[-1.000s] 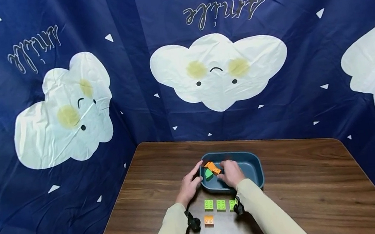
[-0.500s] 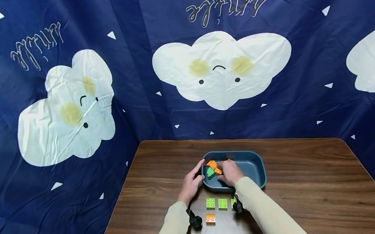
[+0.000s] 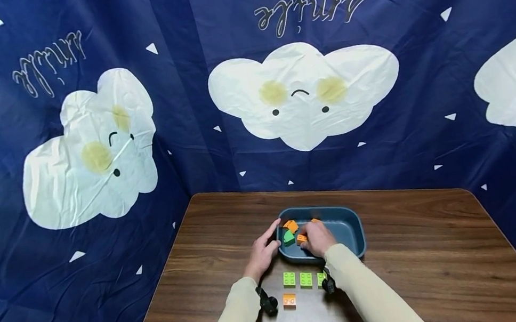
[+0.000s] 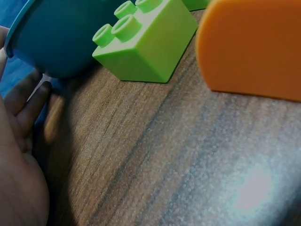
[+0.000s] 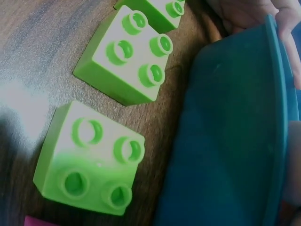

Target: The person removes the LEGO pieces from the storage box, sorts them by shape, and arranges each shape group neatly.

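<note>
A dark blue bin [image 3: 354, 227] stands on the table with several blocks in it. My right hand [image 3: 319, 238] reaches into its middle and pinches an orange toy block [image 3: 301, 239] between thumb and index finger. Against the bin's left side rests my left hand [image 3: 261, 254], index finger extended and thumb touching the rim. Inside, left of the right hand, lie a second orange block [image 3: 291, 226] and a green block [image 3: 289, 238]. Another orange piece [image 3: 316, 220] peeks out behind the right hand, mostly hidden.
In front of the bin, light green studded blocks [image 3: 306, 279] form a row; the right wrist camera partly covers one. Nearer stands an orange block [image 3: 289, 300]. A pink edge [image 5: 40, 221] shows low in the right wrist view. A blue cloth [image 3: 184, 111] hangs behind the table.
My right hand has separated an orange block from the one beside it, drawing it slightly nearer and to the right. My left hand stays at the bin's left side.
</note>
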A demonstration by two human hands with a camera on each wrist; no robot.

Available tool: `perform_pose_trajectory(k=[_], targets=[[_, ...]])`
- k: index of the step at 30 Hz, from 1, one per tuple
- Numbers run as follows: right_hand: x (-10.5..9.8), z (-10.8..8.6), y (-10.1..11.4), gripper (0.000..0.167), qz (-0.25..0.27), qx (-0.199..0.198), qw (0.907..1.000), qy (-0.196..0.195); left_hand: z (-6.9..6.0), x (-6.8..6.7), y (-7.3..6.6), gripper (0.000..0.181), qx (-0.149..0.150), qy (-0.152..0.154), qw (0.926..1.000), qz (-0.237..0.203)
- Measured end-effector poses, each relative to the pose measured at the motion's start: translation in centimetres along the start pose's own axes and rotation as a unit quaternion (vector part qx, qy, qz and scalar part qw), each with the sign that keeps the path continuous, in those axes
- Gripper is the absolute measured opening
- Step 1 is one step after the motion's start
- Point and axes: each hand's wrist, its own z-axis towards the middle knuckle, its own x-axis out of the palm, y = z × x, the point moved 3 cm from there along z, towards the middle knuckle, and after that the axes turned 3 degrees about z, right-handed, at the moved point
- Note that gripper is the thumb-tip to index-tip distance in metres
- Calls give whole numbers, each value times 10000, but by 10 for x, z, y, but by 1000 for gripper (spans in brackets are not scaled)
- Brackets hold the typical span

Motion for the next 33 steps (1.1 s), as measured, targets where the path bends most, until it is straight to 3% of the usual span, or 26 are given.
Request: perform_pose_trajectory(k=[6, 20, 26, 33], targets=[[-7, -5, -4, 15, 10, -47, 10000, -85, 0, 0, -1, 66, -20, 6, 10000, -28], [-34, -37, 4, 27, 570, -508, 9941, -767, 2, 0, 0, 65, -105, 7, 9999, 32], [-42, -55, 9, 28, 1032, -422, 9872, -1139, 1, 1, 1, 65, -96, -12, 9999, 33], [-46, -84, 13, 33, 1411, -809, 9771, -1371, 2, 1, 1, 66, -148, -12, 9999, 36]])
